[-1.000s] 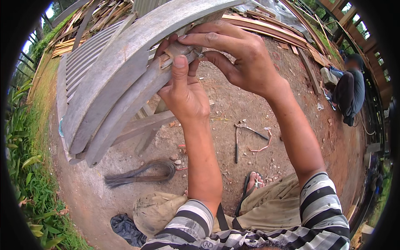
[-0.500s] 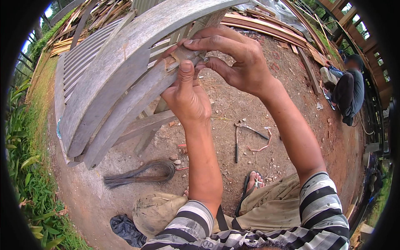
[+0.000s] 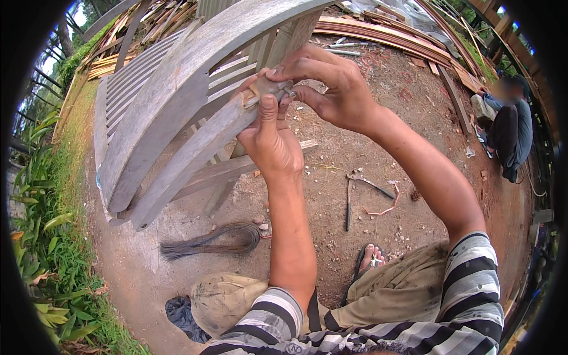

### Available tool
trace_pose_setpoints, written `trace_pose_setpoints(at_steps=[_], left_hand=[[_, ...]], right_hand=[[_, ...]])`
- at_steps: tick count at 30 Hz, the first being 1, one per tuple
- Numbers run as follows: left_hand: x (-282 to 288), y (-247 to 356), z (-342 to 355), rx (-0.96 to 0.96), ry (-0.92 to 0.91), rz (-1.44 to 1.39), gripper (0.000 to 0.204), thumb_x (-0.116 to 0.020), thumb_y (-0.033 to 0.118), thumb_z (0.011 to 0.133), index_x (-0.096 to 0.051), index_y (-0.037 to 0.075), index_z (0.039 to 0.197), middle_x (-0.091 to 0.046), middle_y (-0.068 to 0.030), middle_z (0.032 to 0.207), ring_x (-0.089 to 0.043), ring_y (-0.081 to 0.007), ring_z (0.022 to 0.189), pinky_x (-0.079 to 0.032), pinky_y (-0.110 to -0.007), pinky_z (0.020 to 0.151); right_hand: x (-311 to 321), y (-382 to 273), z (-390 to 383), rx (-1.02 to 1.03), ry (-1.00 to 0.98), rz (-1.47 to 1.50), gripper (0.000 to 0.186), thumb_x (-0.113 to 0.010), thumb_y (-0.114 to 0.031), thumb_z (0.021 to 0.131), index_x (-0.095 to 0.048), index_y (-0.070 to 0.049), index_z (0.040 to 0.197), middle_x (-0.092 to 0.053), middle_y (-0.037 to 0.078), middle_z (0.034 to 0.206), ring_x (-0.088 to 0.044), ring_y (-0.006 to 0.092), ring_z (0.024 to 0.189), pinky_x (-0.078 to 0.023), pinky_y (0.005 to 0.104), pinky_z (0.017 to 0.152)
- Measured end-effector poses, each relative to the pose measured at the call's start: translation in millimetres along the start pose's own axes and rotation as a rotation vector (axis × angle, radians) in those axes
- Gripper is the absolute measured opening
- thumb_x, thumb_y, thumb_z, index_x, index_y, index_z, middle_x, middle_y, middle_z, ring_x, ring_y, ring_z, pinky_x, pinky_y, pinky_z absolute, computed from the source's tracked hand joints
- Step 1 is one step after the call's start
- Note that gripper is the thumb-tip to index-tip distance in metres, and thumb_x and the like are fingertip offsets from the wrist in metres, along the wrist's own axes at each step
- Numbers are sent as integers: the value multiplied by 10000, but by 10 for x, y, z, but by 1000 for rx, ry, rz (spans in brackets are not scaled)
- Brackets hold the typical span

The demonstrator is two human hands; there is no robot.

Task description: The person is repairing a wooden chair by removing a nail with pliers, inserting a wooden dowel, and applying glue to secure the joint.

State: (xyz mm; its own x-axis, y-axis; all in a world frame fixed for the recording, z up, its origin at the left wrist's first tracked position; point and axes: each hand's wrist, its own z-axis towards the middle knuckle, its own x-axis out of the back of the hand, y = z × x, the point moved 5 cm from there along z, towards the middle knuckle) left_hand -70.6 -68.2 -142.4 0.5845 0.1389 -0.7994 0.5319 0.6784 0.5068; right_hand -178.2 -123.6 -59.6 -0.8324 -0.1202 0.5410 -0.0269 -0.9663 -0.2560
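A grey weathered wooden seat frame with slats and a broad curved rail stands at the upper left. Below that rail is a narrower curved wooden piece, its near end notched and showing paler wood. My left hand is wrapped round this end from below, thumb on its face. Over the same end comes my right hand, index finger and thumb closed on its tip. Whether the fingertips also pinch something small cannot be made out.
On the dirt lie long-handled pincers, a bent strip, a looped bundle of wire and a black plastic bag. Planks are stacked at the back. Another person squats at the far right.
The narrow curved piece now sits farther from the broad rail, with a wider gap between them. Both hands stay on its end. The whole view has shifted slightly.
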Motion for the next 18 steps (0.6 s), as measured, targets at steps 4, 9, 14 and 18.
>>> trace_pose_setpoints(at_steps=[4,9,14,18], left_hand=[[71,12,-71,44,84,2,446,-745,119,964,-546,39,1355,-632,-130,1338,-641,-163,1135,-562,-282,852],[238,-7,-208,90,221,215,413,-727,157,984,-554,12,1330,-663,-121,1264,-648,-186,1136,-552,-333,930],[484,-99,-382,118,357,376,368,-741,154,973,-575,-45,1234,-667,-149,1209,-669,-204,1102,-571,-354,949],[610,-160,-518,87,482,457,286,-736,116,961,-608,-71,1135,-674,-163,1175,-690,-214,1053,-594,-357,936]], right_hand=[[-110,83,-156,-79,-13,67,383,-739,70,770,-734,-96,1115,-680,88,1014,-713,296,954,-596,394,807],[-326,253,-461,-183,-42,198,435,-748,100,758,-727,-82,1153,-692,77,1083,-709,269,1039,-594,382,884],[-539,365,-752,-242,-53,337,396,-758,91,758,-700,-53,1122,-677,101,1101,-692,303,1068,-576,396,901],[-733,444,-991,-273,-73,390,364,-753,79,773,-680,-40,1109,-665,110,1119,-684,322,1069,-571,402,894]])
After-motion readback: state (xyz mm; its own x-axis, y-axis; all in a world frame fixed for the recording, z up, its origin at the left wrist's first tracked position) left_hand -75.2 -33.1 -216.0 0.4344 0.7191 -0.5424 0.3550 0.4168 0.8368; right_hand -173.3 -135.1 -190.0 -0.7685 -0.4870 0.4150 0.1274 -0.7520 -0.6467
